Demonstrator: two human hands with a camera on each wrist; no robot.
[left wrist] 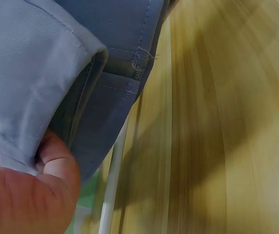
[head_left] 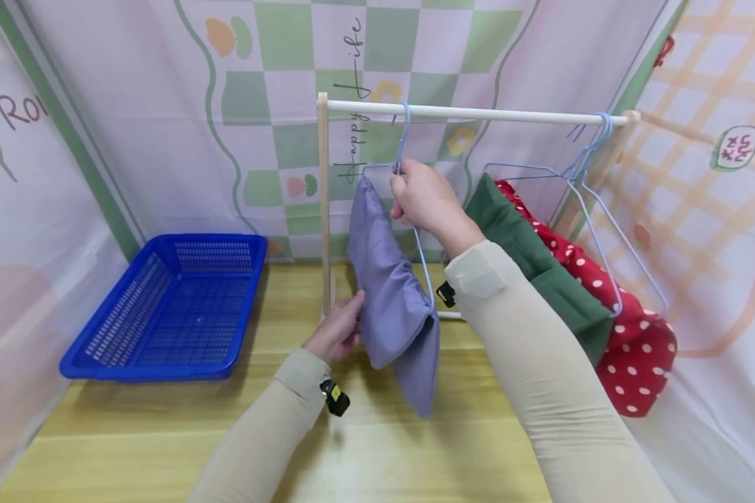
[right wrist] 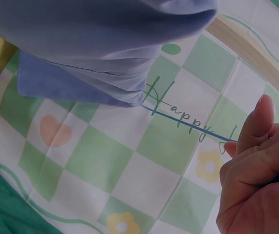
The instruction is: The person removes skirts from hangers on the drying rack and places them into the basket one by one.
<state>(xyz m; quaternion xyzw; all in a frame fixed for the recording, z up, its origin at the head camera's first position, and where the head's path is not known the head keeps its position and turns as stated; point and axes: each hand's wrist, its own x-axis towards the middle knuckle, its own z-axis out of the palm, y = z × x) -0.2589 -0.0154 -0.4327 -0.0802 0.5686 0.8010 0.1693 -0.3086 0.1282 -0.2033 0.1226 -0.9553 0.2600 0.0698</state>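
Observation:
A light blue wire hanger (head_left: 423, 260) hooks over the white rod of a small rack, and a grey-purple folded cloth item (head_left: 384, 279) with stitched edges hangs from it. Just below the hook, my right hand (head_left: 429, 199) grips the hanger's neck. Lower down, my left hand (head_left: 340, 328) is at the left edge of the grey-purple cloth. In the left wrist view that hand (left wrist: 37, 190) pinches a fold of the cloth (left wrist: 27, 87), some fingers hidden behind the fabric. The right wrist view shows the right hand's fingers (right wrist: 249, 165) curled at the hanger wire.
On the rod's right end (head_left: 478, 113), more blue hangers (head_left: 594, 147) carry a green cloth (head_left: 528, 258) and a red polka-dot cloth (head_left: 642, 349). A blue plastic basket (head_left: 242, 321) stands left of the rack's wooden post (head_left: 324, 209) on the wooden table (head_left: 132, 447). Printed curtains surround the table.

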